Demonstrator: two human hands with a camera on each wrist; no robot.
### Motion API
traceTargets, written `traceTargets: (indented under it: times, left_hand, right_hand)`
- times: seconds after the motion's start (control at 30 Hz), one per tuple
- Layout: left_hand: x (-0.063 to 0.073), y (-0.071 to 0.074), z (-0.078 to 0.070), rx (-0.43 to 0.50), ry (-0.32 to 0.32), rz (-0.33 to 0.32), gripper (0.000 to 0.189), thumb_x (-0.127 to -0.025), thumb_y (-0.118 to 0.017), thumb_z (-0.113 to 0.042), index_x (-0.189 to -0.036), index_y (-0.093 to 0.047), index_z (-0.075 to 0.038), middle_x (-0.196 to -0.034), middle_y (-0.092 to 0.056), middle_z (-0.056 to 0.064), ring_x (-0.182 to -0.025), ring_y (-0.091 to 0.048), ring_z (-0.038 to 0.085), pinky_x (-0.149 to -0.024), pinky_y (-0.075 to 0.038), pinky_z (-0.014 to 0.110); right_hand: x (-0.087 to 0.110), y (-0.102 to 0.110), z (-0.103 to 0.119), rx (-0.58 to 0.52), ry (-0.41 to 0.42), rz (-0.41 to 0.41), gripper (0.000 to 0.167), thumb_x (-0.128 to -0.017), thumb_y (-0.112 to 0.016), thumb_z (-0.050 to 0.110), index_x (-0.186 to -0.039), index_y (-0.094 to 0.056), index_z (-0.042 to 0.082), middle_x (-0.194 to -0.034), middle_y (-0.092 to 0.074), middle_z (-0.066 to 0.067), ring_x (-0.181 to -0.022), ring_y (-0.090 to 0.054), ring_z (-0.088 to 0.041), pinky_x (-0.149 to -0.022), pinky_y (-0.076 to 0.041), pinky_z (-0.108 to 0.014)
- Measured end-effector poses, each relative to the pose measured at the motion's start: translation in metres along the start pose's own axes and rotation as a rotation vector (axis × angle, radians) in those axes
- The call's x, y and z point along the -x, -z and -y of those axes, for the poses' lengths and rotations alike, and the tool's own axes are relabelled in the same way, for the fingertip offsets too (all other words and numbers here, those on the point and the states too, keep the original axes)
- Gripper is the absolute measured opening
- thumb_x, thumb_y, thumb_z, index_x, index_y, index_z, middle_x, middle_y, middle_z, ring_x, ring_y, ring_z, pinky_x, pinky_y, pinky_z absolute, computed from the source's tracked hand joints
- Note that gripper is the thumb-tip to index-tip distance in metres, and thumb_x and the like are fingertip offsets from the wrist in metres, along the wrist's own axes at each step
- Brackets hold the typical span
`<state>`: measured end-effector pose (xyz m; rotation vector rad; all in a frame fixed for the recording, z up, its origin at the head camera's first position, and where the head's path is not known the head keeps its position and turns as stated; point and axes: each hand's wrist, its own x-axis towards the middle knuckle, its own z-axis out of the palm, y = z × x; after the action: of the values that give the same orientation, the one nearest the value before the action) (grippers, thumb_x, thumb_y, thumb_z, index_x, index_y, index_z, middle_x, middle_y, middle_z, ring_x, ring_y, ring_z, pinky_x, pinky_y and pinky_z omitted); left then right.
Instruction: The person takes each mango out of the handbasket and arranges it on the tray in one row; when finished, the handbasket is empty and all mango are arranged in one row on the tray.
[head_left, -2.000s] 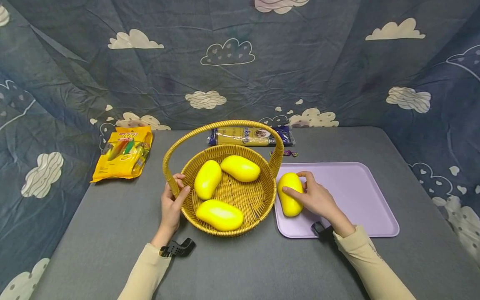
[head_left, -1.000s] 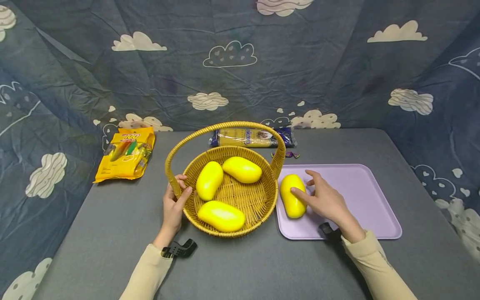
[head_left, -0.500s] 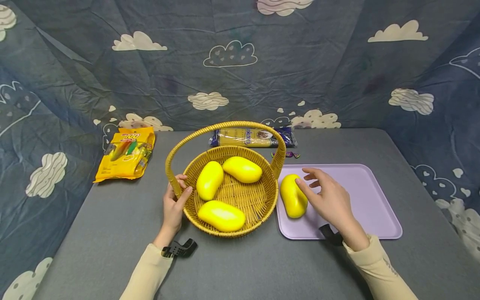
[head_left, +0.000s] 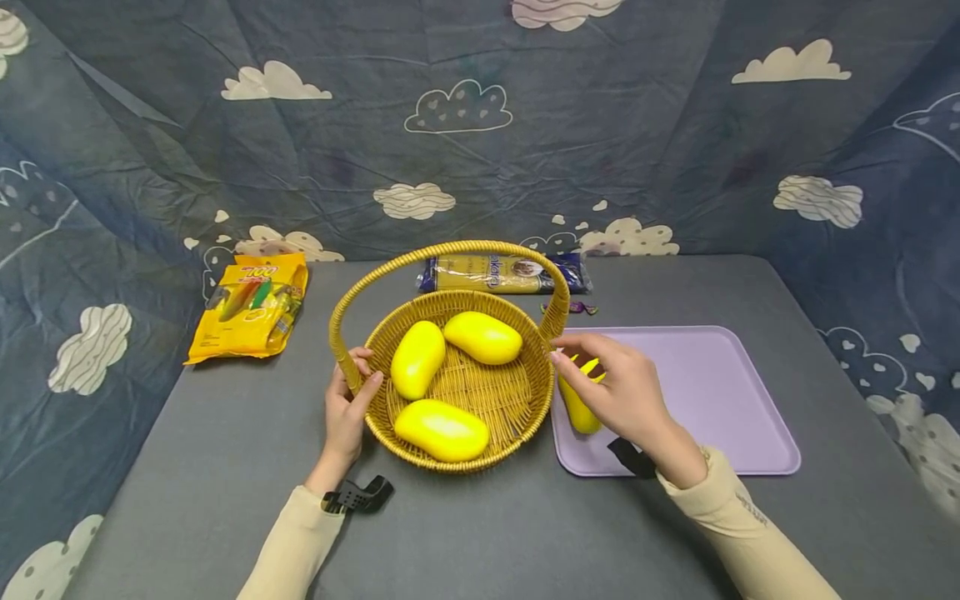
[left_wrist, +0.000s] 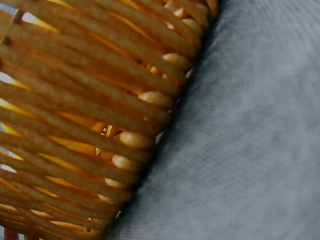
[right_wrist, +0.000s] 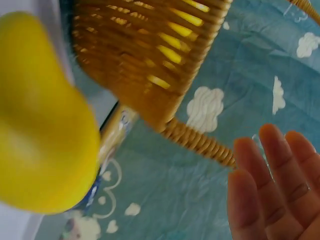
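In the head view a wicker basket (head_left: 487, 392) with a tall handle (head_left: 450, 247) holds three yellow mangoes, one on the left (head_left: 417, 360), one at the back (head_left: 483, 338) and one in front (head_left: 441, 431). My left hand (head_left: 347, 417) grips the basket's left side at the handle's base, thumb over the rim. Its wrist view is filled by the woven wall (left_wrist: 75, 100). Another mango (head_left: 581, 410) lies on the lilac tray (head_left: 720, 392), partly hidden beneath my right hand (head_left: 626, 387). That hand hovers with fingertips near the basket's right rim, and its wrist view shows the fingers (right_wrist: 280, 160) extended, holding nothing.
A yellow candy bag (head_left: 251, 308) sits at the back left. Behind the basket lie a blue-and-yellow pasta packet (head_left: 502, 273) and a small purple wrapped candy (head_left: 581, 307). Cloud-printed cloth (head_left: 465, 167) rises behind the grey table (head_left: 480, 542).
My right hand has let go of the mango on the tray, drawn back to the right, then moved left over it toward the basket's rim. The left hand keeps its grip.
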<state>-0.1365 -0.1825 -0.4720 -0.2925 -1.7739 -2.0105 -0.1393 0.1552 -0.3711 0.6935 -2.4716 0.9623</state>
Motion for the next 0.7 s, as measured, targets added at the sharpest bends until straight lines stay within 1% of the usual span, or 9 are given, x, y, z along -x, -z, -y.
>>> traceTargets:
  times: [0.1,0.2,0.3,0.43,0.5,0.6,0.7]
  left_hand:
    - [-0.001,0.001,-0.001,-0.001,-0.007,-0.002,0.017,-0.089,-0.055,0.006,-0.095,-0.042,0.015,-0.117,-0.045,0.027,-0.103,-0.041,0.027,-0.085,-0.03,0.029]
    - [-0.002,0.001,-0.001,0.002,-0.008,-0.003,0.018,-0.089,-0.056,0.006,-0.094,-0.042,0.015,-0.116,-0.045,0.027,-0.104,-0.041,0.028,-0.085,-0.03,0.029]
    - [-0.002,0.001,-0.001,0.008,-0.011,-0.002,0.018,-0.089,-0.055,0.007,-0.095,-0.041,0.016,-0.116,-0.045,0.027,-0.104,-0.041,0.028,-0.085,-0.031,0.029]
    - [-0.001,0.001,0.0,0.009,-0.017,-0.003,0.018,-0.089,-0.055,0.008,-0.095,-0.04,0.017,-0.117,-0.045,0.027,-0.103,-0.041,0.029,-0.085,-0.031,0.028]
    - [0.0,0.001,0.001,0.01,-0.019,-0.003,0.018,-0.088,-0.055,0.008,-0.095,-0.04,0.017,-0.117,-0.045,0.027,-0.103,-0.04,0.03,-0.085,-0.031,0.028]
    - [0.0,0.001,0.001,0.011,-0.022,-0.004,0.018,-0.088,-0.055,0.008,-0.095,-0.041,0.017,-0.117,-0.045,0.027,-0.103,-0.04,0.03,-0.085,-0.031,0.028]
    - [0.0,0.0,0.001,0.01,-0.023,-0.003,0.017,-0.088,-0.055,0.008,-0.095,-0.041,0.016,-0.117,-0.045,0.027,-0.103,-0.04,0.03,-0.085,-0.032,0.028]
  right_hand:
    - [-0.008,-0.006,0.006,-0.028,0.074,0.029,0.018,-0.087,-0.069,0.021,-0.103,-0.07,0.013,-0.087,-0.066,0.008,-0.072,-0.059,-0.005,-0.058,-0.05,-0.027]
    - [-0.017,-0.011,0.014,-0.034,0.128,0.059,0.016,-0.088,-0.068,0.025,-0.101,-0.07,0.015,-0.084,-0.064,0.011,-0.072,-0.057,-0.003,-0.059,-0.048,-0.026]
    - [-0.026,-0.016,0.021,-0.037,0.157,0.086,0.015,-0.088,-0.068,0.027,-0.099,-0.071,0.017,-0.081,-0.063,0.013,-0.07,-0.056,-0.002,-0.058,-0.045,-0.025]
    - [-0.037,-0.024,0.029,-0.022,0.166,0.14,0.016,-0.088,-0.067,0.032,-0.097,-0.071,0.019,-0.08,-0.063,0.013,-0.068,-0.055,-0.002,-0.058,-0.043,-0.025]
    - [-0.043,-0.029,0.033,-0.004,0.168,0.19,0.018,-0.089,-0.066,0.034,-0.096,-0.071,0.019,-0.08,-0.063,0.012,-0.067,-0.056,-0.004,-0.057,-0.042,-0.026]
    - [-0.05,-0.035,0.038,0.025,0.169,0.297,0.021,-0.088,-0.066,0.038,-0.097,-0.071,0.02,-0.079,-0.063,0.013,-0.065,-0.056,-0.007,-0.055,-0.041,-0.026]
    - [-0.056,-0.041,0.042,0.057,0.173,0.409,0.023,-0.087,-0.066,0.043,-0.101,-0.072,0.024,-0.081,-0.064,0.014,-0.062,-0.052,-0.007,-0.05,-0.039,-0.027]
